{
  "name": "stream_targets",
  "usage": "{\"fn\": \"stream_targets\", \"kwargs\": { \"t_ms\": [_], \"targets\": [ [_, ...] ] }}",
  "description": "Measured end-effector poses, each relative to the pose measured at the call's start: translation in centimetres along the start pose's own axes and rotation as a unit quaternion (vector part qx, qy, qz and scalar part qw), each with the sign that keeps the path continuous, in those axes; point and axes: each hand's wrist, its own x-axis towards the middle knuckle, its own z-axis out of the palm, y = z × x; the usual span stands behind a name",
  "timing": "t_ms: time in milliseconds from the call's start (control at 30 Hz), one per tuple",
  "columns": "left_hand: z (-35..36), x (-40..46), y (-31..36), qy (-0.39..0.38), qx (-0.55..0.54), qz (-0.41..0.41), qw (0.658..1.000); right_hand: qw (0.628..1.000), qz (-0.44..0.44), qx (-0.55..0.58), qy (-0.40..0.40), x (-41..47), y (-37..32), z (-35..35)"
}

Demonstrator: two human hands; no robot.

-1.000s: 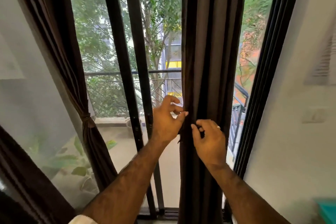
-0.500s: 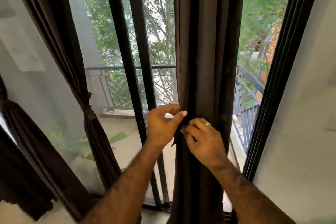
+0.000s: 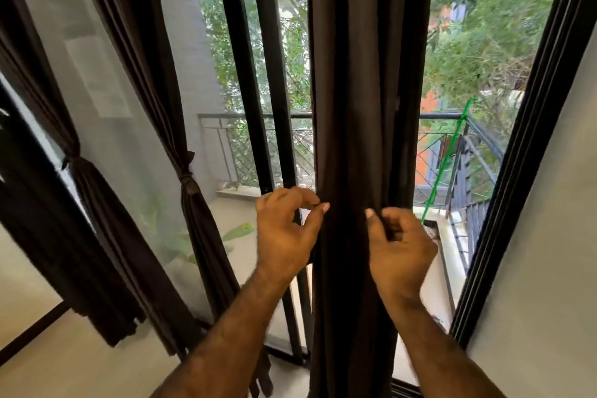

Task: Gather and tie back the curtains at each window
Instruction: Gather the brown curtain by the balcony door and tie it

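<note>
Between the window panes ahead of me hangs the curtain (image 3: pixel 361 107), soft, limp and light-looking, so I judge mid-height best for bunching it, where my left hand (image 3: pixel 284 233) and right hand (image 3: pixel 399 245) each curl onto its folds.

A tall black-framed window (image 3: pixel 245 74) fills the view, daylight coming through its glass. Beyond the window a balcony railing (image 3: pixel 232 119) runs across, with green trees (image 3: pixel 484 42) behind it and a grey outside wall (image 3: pixel 190 42) to its left. Right of the window stands a plain pale wall (image 3: pixel 549 268); below the window the floor (image 3: pixel 80 365) is light.
</note>
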Motion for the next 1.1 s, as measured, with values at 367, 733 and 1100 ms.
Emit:
{"fn": "stream_targets", "kwargs": {
  "t_ms": [367,733,1100],
  "targets": [
    [0.6,0.1,-0.1,-0.048,-0.048,-0.013,0.998,0.949,-0.231,-0.12,-0.179,-2.2,1.3,1.8],
    [1.7,0.1,0.5,-0.057,-0.026,-0.042,0.997,0.935,-0.217,-0.14,-0.242,-1.3,2.6,1.4],
    [2.1,-0.1,-0.3,-0.05,0.026,-0.004,0.998,0.997,0.018,-0.047,-0.066,1.6,3.0,-1.4]
  ]
}}
